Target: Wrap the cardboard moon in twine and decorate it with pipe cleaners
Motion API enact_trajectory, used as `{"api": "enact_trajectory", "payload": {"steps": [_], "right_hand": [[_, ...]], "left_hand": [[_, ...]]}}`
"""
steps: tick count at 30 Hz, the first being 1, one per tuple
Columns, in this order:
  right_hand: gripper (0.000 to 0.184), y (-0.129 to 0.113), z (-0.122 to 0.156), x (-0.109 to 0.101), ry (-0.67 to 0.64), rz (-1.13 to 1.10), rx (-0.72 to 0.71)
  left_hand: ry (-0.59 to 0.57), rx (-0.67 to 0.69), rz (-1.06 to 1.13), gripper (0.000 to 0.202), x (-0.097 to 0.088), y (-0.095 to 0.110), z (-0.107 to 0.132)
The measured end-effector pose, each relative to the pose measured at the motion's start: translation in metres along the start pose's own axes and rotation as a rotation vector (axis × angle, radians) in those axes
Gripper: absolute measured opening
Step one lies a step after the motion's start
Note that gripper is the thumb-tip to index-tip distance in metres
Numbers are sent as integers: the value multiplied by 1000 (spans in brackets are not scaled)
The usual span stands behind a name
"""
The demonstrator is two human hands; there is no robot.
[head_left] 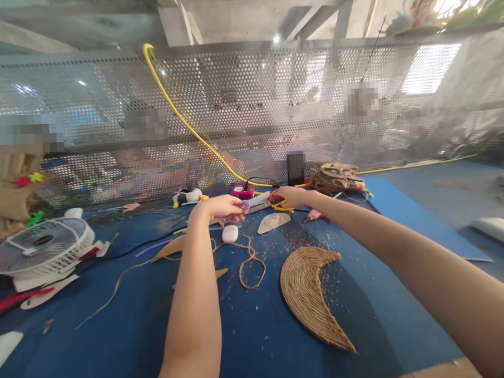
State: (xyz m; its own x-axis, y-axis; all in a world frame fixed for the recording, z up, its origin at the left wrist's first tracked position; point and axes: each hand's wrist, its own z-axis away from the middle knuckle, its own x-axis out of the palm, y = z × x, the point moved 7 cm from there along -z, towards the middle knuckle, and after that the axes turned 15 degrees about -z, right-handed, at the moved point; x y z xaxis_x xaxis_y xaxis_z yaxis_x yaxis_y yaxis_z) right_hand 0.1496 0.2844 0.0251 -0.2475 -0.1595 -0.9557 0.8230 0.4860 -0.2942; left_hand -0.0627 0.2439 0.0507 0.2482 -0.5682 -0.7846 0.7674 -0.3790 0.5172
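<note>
Fingers (pixel 236 217) of the left hand (pixel 226 205) pinch a small purple piece (pixel 245 205) at mid-frame; the right hand (pixel 293 196), just right of it, is curled around red-and-yellow-handled scissors (pixel 273 197). Below, right of centre, a rope crescent (pixel 301 292) lies on the table (pixel 250 345).

You can pass over the blue tabletop (pixel 250 339) between your left forearm (pixel 194 308) and the rope crescent (pixel 300 293) | looped cord (pixel 241 272) and white case (pixel 230 234) lie at that lane's far end | fan (pixel 72 236) blocks your left | perforated screen (pixel 240 111) bars the back | twine bundle (pixel 337 179) stands beyond your right hand (pixel 292 196)
</note>
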Motion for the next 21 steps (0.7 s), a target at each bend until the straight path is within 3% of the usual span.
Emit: {"api": "enact_trajectory", "payload": {"steps": [4,9,12,16,18,21], "right_hand": [[40,-12,-5,-4,-12,89,1],[58,-29,10,-33,116,190,15],[54,-33,34,-59,239,218,92],[52,-21,86,-79,329,178,226],[49,-14,120,-74,309,133,237],[51,-4,177,-58,344,-23,277]], "left_hand": [[60,14,-44,25,-6,7,4],[149,92,-51,25,-16,30,20],[266,209,27,28,-29,62,38],[548,304,155,24,-38,116,57],[644,327,267,21,-24,137,58],[607,312,450,19,27,145,48]]}}
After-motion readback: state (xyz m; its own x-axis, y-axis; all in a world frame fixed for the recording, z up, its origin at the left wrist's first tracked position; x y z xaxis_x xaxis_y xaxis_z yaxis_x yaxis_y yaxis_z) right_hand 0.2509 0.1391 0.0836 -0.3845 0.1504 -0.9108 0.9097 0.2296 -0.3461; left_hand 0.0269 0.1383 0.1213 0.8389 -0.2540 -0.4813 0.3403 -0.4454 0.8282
